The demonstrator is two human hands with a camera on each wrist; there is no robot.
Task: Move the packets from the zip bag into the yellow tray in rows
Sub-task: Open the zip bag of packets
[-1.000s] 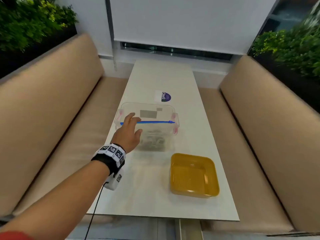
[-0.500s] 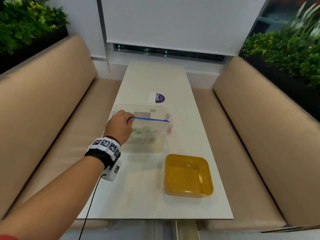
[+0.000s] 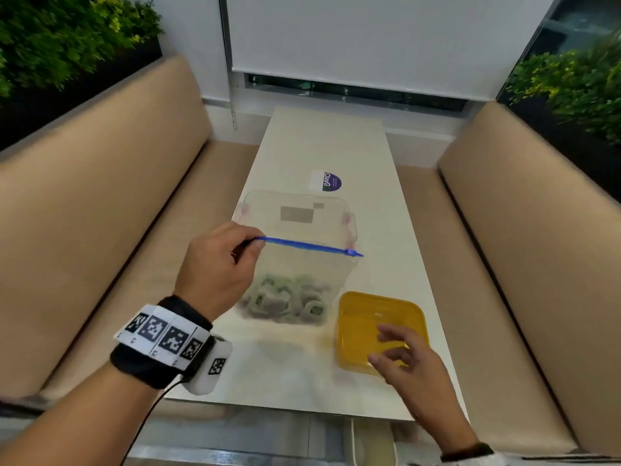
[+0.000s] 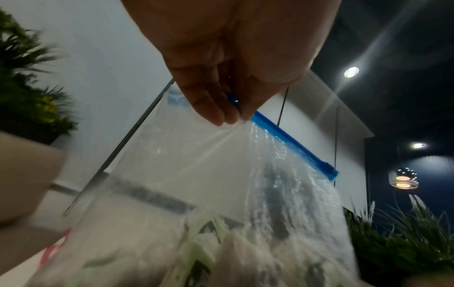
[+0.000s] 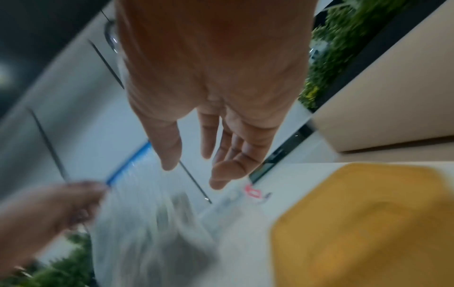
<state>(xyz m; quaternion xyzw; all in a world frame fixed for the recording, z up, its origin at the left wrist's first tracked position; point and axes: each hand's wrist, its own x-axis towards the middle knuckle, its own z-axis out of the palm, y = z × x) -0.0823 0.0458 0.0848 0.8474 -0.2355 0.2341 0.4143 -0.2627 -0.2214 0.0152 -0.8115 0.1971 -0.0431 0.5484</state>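
A clear zip bag (image 3: 299, 264) with a blue zipper strip hangs in the air above the white table, several green and white packets (image 3: 285, 297) bunched at its bottom. My left hand (image 3: 218, 264) pinches the bag's top left corner at the zipper; the left wrist view shows the zip bag (image 4: 221, 174) hanging from my left hand (image 4: 228, 108), fingers curled on it. The yellow tray (image 3: 403, 307) sits empty to the bag's right. My right hand (image 3: 400, 351) hovers over the tray's near edge with fingers spread, holding nothing; the right wrist view shows my right hand (image 5: 196, 165) with the yellow tray (image 5: 363, 223) below it.
A clear plastic box (image 3: 299, 213) with pink latches stands just behind the bag. A round sticker (image 3: 327, 180) lies further back on the table (image 3: 302, 375). Tan bench seats flank both sides, with plants behind them.
My left hand took hold of the zipper corner and lifted the bag up out of the clear box toward me. My right hand has come into view over the yellow tray.
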